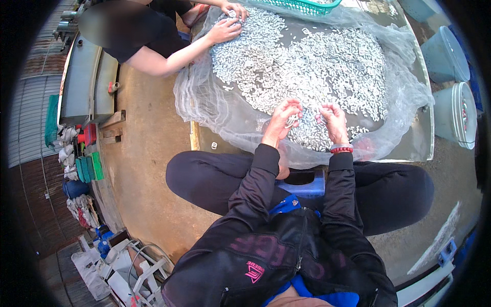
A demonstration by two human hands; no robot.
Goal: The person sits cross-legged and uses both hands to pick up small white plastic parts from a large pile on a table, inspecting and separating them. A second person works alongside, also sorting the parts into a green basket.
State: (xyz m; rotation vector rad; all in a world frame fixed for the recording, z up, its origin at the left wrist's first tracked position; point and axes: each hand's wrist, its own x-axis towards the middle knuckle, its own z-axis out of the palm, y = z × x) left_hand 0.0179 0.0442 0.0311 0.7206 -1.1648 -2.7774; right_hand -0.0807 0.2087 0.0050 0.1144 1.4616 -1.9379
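A broad heap of small silvery-white buckle-like pieces (286, 74) lies spread over a sheer mesh net (204, 110) in front of me. My left hand (283, 118) is at the heap's near edge, fingers curled around a few of these pieces. Just to its right, my right hand (334, 121) has its thumb and fingertips pinched together above the heap. Whatever sits in that pinch is too small to make out. A red bead bracelet (341, 149) circles my right wrist.
At the upper left, a co-worker's hands (225, 31) rest on the heap's far corner. A green plastic basket (309, 6) stands at the back. Pale buckets (446, 115) line the right side. Between my legs is a blue plastic stool (313, 189). One loose piece (214, 145) lies left of the net.
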